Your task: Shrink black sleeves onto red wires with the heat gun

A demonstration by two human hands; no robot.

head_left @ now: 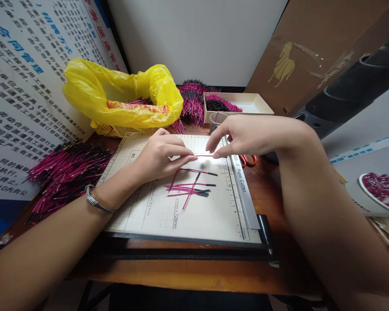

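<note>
A thin magenta wire [203,155] stretches between my two hands above the white paper cutter board [201,220]. My left hand [164,153] pinches its left end between thumb and fingertips. My right hand [243,134] arches over from the right, thumb and fingertips at the wire's right end; the exact grip is partly hidden. Just below the hands, several magenta wires with black sleeved ends [189,190] lie crossed on the board. A clear plastic cup [216,119] stands right behind my right fingers.
Left of the board is a large pile of magenta wires [73,172]. Behind stand a yellow plastic bag [90,106], more bundled wires [192,106] and a shallow cream box [259,106]. Red-handled scissors [251,161] lie by the cutter; a white tub of wires [369,198] stands right.
</note>
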